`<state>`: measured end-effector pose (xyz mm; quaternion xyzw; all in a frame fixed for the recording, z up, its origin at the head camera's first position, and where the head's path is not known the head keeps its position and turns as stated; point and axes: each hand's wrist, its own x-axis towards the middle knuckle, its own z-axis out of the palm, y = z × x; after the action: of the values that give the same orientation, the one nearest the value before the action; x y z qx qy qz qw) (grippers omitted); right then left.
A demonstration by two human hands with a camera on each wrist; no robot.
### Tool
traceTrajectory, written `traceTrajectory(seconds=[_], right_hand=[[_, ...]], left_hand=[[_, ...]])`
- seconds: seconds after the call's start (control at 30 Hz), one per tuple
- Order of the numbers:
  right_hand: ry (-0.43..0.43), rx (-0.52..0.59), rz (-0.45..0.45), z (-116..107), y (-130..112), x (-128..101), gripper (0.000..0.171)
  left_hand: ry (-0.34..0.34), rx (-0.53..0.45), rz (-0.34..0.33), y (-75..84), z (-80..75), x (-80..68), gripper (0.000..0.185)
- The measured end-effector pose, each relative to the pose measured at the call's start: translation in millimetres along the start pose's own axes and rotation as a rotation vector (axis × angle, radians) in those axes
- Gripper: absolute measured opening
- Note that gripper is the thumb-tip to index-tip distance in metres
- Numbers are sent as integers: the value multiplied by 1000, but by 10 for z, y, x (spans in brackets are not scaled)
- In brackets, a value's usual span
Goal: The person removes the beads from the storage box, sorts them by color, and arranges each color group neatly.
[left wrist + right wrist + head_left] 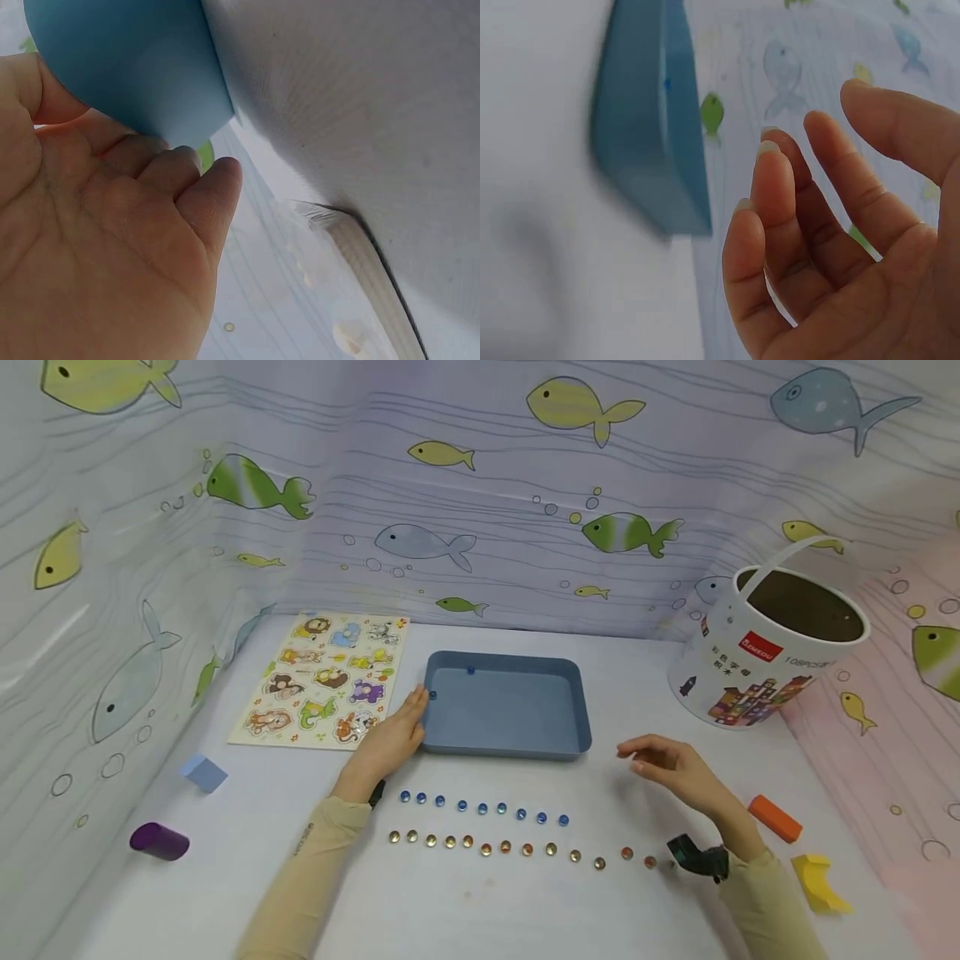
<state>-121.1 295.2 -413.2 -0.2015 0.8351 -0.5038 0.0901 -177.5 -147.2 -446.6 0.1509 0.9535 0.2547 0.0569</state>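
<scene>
My left hand (392, 735) rests against the outer left wall of a blue-grey tray (510, 710). In the left wrist view, the fingers of the left hand (105, 225) lie along the tray's wall (150, 67). Two small blue beads (470, 670) lie inside the tray on its left side. To the right of the tray, my right hand (671, 768) is raised above the table, fingers loosely bent and nothing held. The right wrist view shows the same hand (840, 232) apart from the tray (641, 120). In front lie a row of blue beads (482, 808) and a row of gold and reddish beads (506, 847).
An animal puzzle board (330, 681) lies left of the tray. A white bucket (750, 660) stands at the back right. Blocks lie at the sides: light-blue cube (204, 773), purple cylinder (160, 842), orange block (776, 818), yellow curved block (819, 883). Fish-print curtains (510, 502) surround the table.
</scene>
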Motion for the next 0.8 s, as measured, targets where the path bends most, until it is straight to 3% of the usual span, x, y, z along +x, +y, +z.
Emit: traceTrajectory(seconds=[0.37,0.67,0.8], right_hand=[[-134,91,-5,270,-465,1305,39],[-179,248,79,888,-594,2157,48],[-155,205,168,1188,-511,2374,46]], left_hand=[[2,16,-5,1,-2,26,58],[1,13,-11,0,-5,20,58],[-4,3,-9,23,-7,8,58]])
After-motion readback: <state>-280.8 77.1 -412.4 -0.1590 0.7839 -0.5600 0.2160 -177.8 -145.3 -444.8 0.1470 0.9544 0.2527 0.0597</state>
